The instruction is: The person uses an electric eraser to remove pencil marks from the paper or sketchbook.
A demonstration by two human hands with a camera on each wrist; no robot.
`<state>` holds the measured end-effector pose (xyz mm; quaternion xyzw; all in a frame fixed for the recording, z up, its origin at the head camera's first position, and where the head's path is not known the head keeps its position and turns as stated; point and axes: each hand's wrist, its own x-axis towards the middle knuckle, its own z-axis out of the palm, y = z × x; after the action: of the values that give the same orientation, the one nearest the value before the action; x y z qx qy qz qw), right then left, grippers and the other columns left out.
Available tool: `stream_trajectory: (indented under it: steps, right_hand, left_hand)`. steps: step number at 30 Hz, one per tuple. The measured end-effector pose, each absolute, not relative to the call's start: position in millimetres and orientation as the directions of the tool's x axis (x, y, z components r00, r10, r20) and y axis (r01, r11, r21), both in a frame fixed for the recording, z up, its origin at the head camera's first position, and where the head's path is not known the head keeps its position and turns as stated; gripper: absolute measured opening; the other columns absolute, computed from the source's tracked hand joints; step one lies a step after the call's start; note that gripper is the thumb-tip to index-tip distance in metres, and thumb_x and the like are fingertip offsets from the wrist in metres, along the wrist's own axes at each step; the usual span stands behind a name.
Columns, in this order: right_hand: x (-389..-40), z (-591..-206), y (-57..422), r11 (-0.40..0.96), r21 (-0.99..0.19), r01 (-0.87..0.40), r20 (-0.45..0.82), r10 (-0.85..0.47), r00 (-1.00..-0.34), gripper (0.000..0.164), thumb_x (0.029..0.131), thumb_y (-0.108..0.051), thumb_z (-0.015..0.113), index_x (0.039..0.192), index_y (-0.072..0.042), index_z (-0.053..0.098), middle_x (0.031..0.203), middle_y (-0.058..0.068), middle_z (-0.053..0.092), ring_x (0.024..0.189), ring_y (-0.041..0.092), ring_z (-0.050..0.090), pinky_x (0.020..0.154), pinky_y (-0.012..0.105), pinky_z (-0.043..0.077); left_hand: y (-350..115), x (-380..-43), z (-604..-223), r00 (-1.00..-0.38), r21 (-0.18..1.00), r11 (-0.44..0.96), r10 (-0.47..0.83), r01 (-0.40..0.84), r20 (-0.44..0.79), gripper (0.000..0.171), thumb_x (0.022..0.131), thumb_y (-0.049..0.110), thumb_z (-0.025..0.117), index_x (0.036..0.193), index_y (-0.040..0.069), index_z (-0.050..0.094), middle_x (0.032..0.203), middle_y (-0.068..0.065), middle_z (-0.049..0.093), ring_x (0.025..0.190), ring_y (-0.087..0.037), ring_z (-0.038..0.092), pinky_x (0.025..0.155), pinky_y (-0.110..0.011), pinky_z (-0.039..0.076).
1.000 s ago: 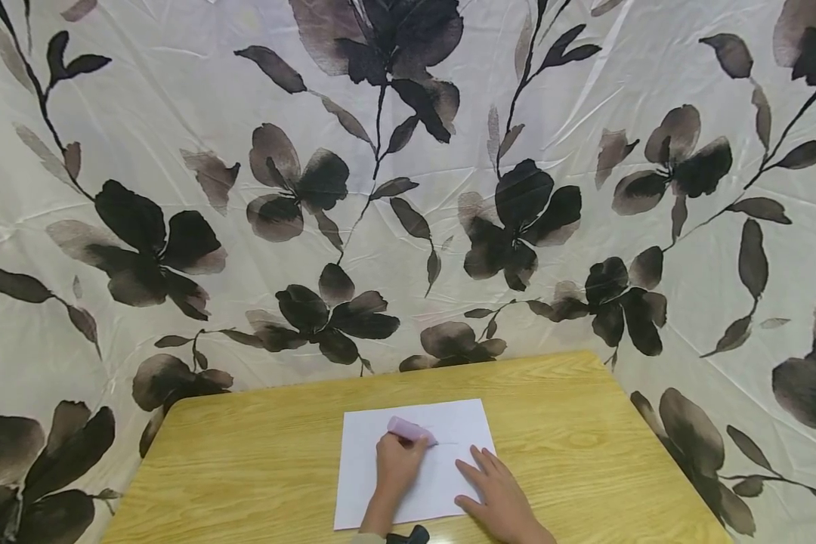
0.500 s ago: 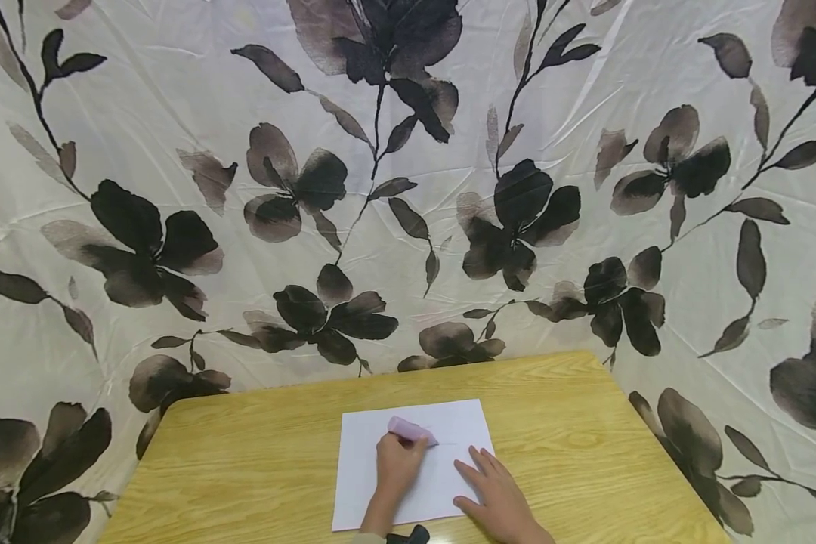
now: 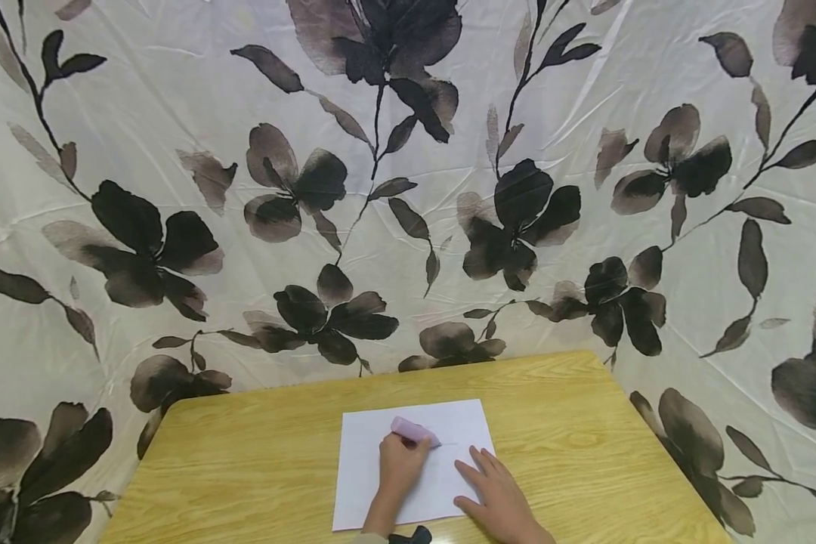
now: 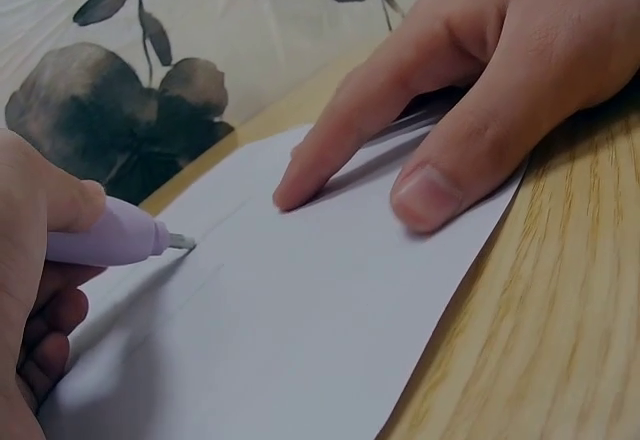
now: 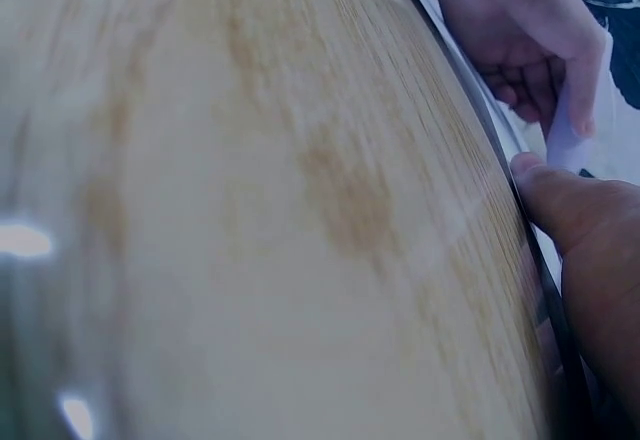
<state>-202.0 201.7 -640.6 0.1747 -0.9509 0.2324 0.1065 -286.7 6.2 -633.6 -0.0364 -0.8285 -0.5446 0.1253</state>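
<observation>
A sheet of white paper (image 3: pixel 360 461) lies on the wooden table. My left hand (image 3: pixel 398 472) grips a thick lilac electric eraser (image 3: pixel 411 429) between thumb and fingers, its body tilted. In the left wrist view, the eraser's narrow metal tip (image 4: pixel 182 242) meets the paper at the end of a faint pencil line (image 4: pixel 222 222). Another faint line runs below it. My right hand (image 3: pixel 498 495) rests on the paper's right side with fingers spread. The right wrist view shows mostly tabletop, with my right thumb (image 5: pixel 550 195) at the paper's edge.
The yellow wood-grain table (image 3: pixel 245 461) extends on both sides of the paper. Behind it hangs a pale cloth (image 3: pixel 394 249) printed with dark flowers. A black strap piece (image 3: pixel 411 536) shows by my left wrist.
My left hand and the eraser have shifted slightly right along the pencil line, whose visible part looks a little shorter. The right hand stays in place on the paper.
</observation>
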Motion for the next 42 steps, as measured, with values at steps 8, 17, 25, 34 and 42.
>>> stream_trajectory:
  steps: [8,17,25,34,42]
  right_hand:
    - [-201.1,-641.0,200.1,0.823,-0.411,-0.392,0.303,-0.282,-0.910,0.054,0.089,-0.049,0.063,0.131,-0.014,0.061,0.140,0.020,0.048,0.130,0.041,0.041,0.102,0.055,0.033]
    - [-202.8,-644.0,201.2,0.821,-0.427,-0.378,0.301,-0.265,-0.916,0.054,0.087,-0.051,0.064,0.129,-0.016,0.063,0.140,0.019,0.049,0.130,0.040,0.041,0.102,0.055,0.034]
    - [-202.7,-644.8,202.6,0.817,-0.423,-0.390,0.319,-0.269,-0.909,0.052,0.087,-0.050,0.065,0.128,-0.017,0.064,0.139,0.018,0.049,0.129,0.040,0.042,0.101,0.055,0.034]
    - [-204.8,-649.1,202.8,0.830,-0.398,-0.391,0.313,-0.278,-0.908,0.054,0.089,-0.055,0.060,0.130,-0.019,0.062,0.141,0.017,0.049,0.130,0.039,0.042,0.102,0.054,0.034]
    - [-203.2,-647.9,202.6,0.832,-0.400,-0.383,0.309,-0.271,-0.912,0.054,0.089,-0.055,0.061,0.129,-0.019,0.062,0.141,0.017,0.049,0.130,0.038,0.041,0.102,0.053,0.034]
  left_hand:
    - [7.3,-288.1,-635.2,-0.966,0.885,0.427,-0.084,0.186,0.243,0.015,0.074,0.011,0.080,0.083,0.007,0.069,0.069,0.003,0.062,0.062,-0.010,0.053,0.059,-0.029,0.046]
    - [8.8,-288.2,-637.9,-0.957,0.885,0.413,-0.088,0.217,0.275,0.014,0.074,0.010,0.079,0.083,0.008,0.068,0.070,0.004,0.062,0.062,-0.010,0.053,0.058,-0.029,0.045]
    - [12.2,-287.6,-635.3,-0.965,0.887,0.414,-0.068,0.205,0.255,0.015,0.075,0.012,0.079,0.083,0.007,0.068,0.070,0.004,0.062,0.063,-0.010,0.053,0.058,-0.029,0.046]
    - [11.9,-287.4,-634.3,-0.970,0.896,0.402,-0.064,0.191,0.235,0.015,0.077,0.013,0.079,0.085,0.006,0.068,0.074,0.003,0.064,0.066,-0.010,0.055,0.061,-0.030,0.047]
    - [5.7,-285.9,-634.0,-0.965,0.901,0.399,-0.120,0.169,0.234,0.016,0.076,0.009,0.080,0.086,0.004,0.068,0.075,-0.001,0.065,0.067,-0.013,0.056,0.063,-0.033,0.048]
